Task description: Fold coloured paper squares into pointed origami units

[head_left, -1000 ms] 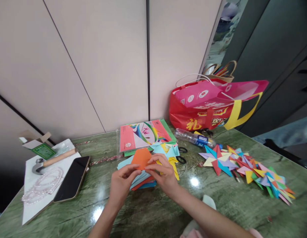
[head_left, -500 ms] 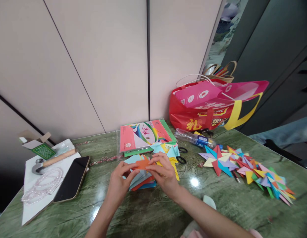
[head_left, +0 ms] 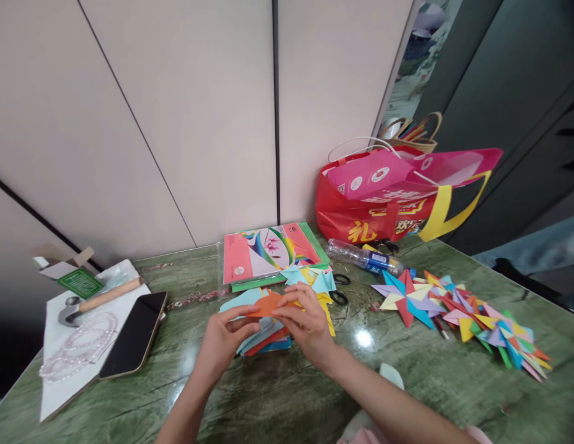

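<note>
Between my hands is a small folded piece of orange paper (head_left: 266, 304), held up over a pile of coloured papers. My right hand (head_left: 309, 324) pinches its right side between thumb and fingers. At the left edge of the orange paper, my left hand (head_left: 222, 339) has its index finger and thumb closed in on it. Below lies the pile of light blue, orange and blue papers (head_left: 263, 342), partly covered by my hands. Behind my right hand are folded light blue and yellow paper pieces (head_left: 320, 281).
Black-handled scissors (head_left: 339, 298), a plastic bottle (head_left: 361, 256) and a packet of coloured paper (head_left: 268, 250) lie farther back. Folded paper stars (head_left: 407, 299) are at right, before a red bag (head_left: 374, 203). At left are a phone (head_left: 135, 336), hammer (head_left: 102, 299) and beads (head_left: 83, 345).
My left hand has shifted slightly left and its fingers have loosened a little, showing more of the orange paper. My right hand stays nearly in place.
</note>
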Demonstrator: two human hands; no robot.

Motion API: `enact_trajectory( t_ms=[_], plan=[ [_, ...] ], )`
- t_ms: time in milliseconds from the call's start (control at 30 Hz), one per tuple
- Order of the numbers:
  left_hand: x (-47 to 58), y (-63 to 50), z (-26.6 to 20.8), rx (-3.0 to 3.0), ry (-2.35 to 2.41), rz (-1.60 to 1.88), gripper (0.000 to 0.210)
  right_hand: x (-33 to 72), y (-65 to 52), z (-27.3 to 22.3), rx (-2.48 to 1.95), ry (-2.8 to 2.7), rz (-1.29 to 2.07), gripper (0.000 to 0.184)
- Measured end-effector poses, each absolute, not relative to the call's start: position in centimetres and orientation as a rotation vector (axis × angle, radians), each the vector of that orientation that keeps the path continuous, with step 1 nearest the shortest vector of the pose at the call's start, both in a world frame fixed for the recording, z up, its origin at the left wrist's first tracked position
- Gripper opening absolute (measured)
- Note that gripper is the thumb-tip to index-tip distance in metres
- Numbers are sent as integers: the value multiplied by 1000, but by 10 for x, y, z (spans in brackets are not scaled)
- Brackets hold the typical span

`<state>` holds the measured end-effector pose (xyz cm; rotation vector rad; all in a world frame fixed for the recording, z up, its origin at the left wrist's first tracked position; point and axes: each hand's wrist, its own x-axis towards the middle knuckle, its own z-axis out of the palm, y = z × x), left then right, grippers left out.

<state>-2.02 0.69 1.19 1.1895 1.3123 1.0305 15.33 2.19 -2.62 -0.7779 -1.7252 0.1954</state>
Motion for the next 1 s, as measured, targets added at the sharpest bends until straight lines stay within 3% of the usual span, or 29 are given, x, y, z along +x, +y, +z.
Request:
enact_trajectory(
  t_ms=[1000],
  plan=[
    [-11, 4, 12, 1378, 1429, 1127, 20, 151, 21, -22, -857, -1793, 372, 5]
  ],
)
